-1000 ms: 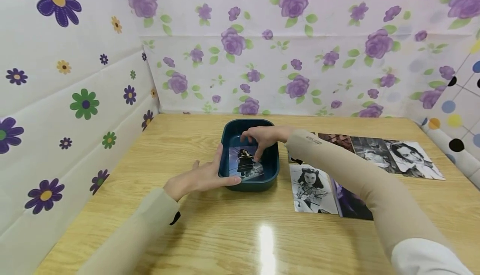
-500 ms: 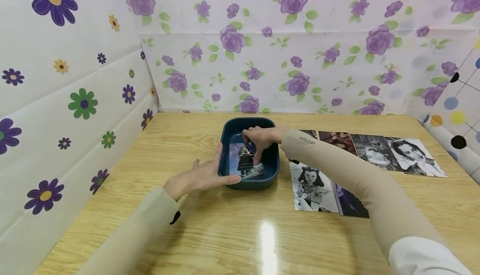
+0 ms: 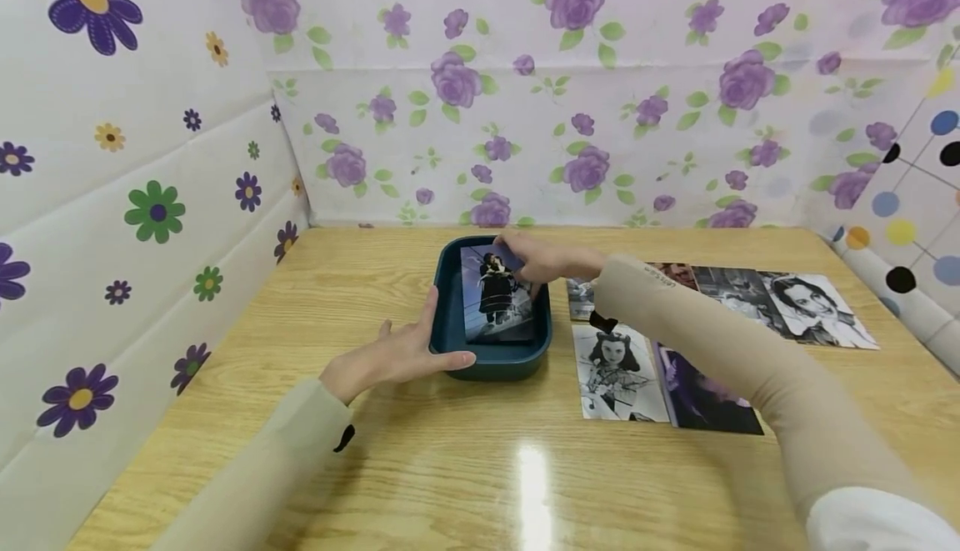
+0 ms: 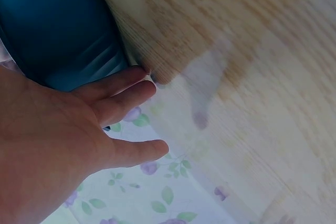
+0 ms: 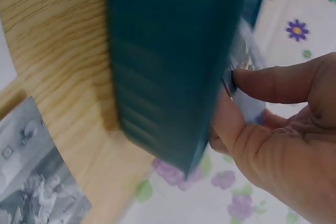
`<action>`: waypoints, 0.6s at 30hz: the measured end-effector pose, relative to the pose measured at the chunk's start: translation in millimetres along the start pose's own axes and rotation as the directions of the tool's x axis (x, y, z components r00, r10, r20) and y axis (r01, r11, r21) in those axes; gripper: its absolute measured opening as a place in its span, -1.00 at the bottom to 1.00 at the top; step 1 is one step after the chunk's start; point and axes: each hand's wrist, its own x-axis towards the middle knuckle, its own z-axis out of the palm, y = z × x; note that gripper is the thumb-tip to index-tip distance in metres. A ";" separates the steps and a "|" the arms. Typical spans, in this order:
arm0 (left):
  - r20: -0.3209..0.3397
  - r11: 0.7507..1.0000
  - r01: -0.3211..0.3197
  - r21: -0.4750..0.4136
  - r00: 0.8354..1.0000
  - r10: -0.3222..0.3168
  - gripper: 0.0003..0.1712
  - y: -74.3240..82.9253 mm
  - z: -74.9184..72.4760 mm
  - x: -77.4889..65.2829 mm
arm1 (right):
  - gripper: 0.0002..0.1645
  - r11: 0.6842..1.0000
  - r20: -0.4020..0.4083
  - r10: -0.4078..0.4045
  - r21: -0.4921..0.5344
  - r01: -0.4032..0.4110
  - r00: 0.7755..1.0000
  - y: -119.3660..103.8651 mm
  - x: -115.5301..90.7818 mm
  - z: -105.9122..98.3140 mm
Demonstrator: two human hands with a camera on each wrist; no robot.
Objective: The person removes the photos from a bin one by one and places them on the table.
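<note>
A dark teal plastic box (image 3: 492, 368) stands on the wooden table. My left hand (image 3: 393, 363) rests against its left side, thumb along the front edge and fingers spread. In the left wrist view, the straight fingers (image 4: 126, 87) lie by the box wall. My right hand (image 3: 551, 257) reaches over the far right rim and pinches a photo (image 3: 491, 301) of a figure in a long dark dress. The photo tilts inside the box, its far edge raised toward the rim. The right wrist view shows thumb and fingers (image 5: 270, 85) on the photo's edge.
Several photos lie in two rows right of the box, among them a black-and-white portrait (image 3: 618, 376), a dark purple print (image 3: 701, 393) and another portrait (image 3: 817, 309). My right sleeve (image 3: 697, 343) covers part of them. Flowered sheets (image 3: 525, 142) hang behind and left.
My right hand has taken hold of the photo that lay in the box and raised it upward, slightly away from me. The left hand has kept its place at the box.
</note>
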 end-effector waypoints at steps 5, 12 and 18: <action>0.011 1.000 -0.004 -0.001 1.000 0.004 0.45 -1.5 -1.7 0.1 | -0.28 0.980 -0.045 0.020 0.198 -0.011 0.999 -6.8 -31.6 -22.2; -0.002 1.000 -0.001 -0.017 1.000 0.001 0.46 -4.1 -1.9 -1.1 | -0.24 0.977 -0.082 0.093 0.202 -0.074 0.992 18.7 -104.5 -62.8; -0.003 0.999 0.005 -0.032 1.000 -0.005 0.46 -7.9 -2.2 -5.5 | -0.23 0.979 -0.096 0.174 0.125 -0.162 0.980 66.5 -182.4 -73.1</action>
